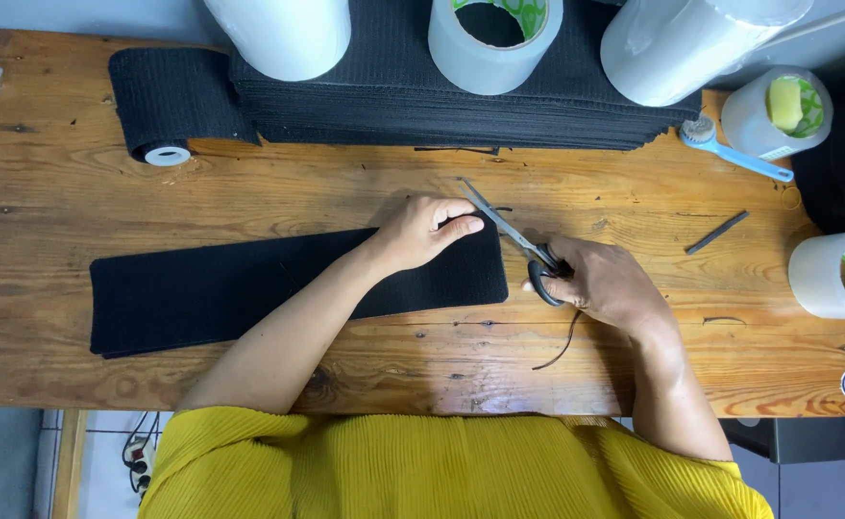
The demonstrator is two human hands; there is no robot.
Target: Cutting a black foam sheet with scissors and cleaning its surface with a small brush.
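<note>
On the wooden table (57,240), a long black fabric strip (201,293) is lying flat, running from the left side toward the middle. The left hand (422,231) is resting on the strip's right end, palm down, fingers held together and pressing the cloth onto the wood, thumb stretching toward the corner. Just to the right, the right hand (605,284) is gripping a pair of scissors (523,248) by the black handles, fingers curled through the loops; the metal blades are pointing up and to the left, lying along the strip's right edge and looking nearly closed. A thin dark sliver (562,351) is curling on the wood below that hand. Behind the hands, a stack of black fabric pieces (441,115) is sitting at the table's far edge, with a black roll (168,101) beside it on the left and white rolls (494,43) standing on top. Farther right, a blue brush (734,149) is lying near a white tape roll (840,274), and a small dark offcut (717,232) is lying well apart from the scissors. Yellow sleeves (441,466) are filling the bottom of the view.
</note>
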